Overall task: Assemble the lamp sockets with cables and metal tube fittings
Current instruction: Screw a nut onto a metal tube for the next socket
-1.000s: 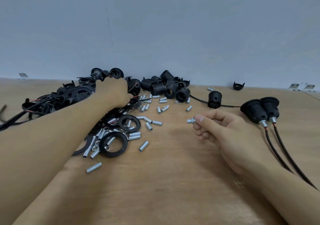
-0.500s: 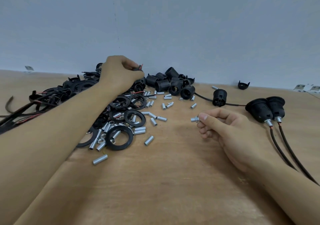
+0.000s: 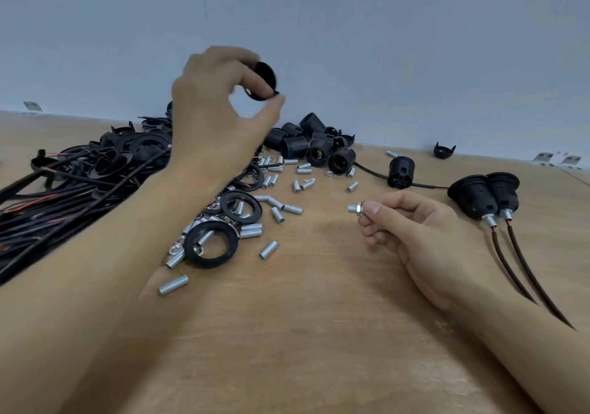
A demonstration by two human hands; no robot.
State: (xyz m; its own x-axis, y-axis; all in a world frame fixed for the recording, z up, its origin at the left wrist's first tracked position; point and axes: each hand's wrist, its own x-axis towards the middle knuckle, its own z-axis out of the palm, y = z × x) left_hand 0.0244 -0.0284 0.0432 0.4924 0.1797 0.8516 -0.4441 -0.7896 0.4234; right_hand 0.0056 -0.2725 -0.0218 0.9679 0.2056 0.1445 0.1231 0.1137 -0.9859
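My left hand [image 3: 217,110] is raised above the pile and pinches a black socket cap [image 3: 263,80] between thumb and fingers. My right hand [image 3: 412,231] hovers low over the wooden table [image 3: 319,333] and pinches a short metal tube fitting with a nut [image 3: 356,209] at its fingertips. Several loose metal tubes [image 3: 268,249] and black rings [image 3: 210,247] lie scattered between the hands. Black threaded socket bodies [image 3: 316,148] are heaped at the back. Two assembled sockets with cables [image 3: 488,196] lie at the right.
A tangle of black cables with red leads [image 3: 64,190] and more caps fills the left side. One socket on a cable [image 3: 400,172] and a lone cap [image 3: 443,151] sit at the back right. A pale wall [image 3: 383,46] rises behind the table.
My left hand has lifted out of the parts pile, carrying a black socket cap up and to the right. My right hand has stayed in place with the tube fitting.
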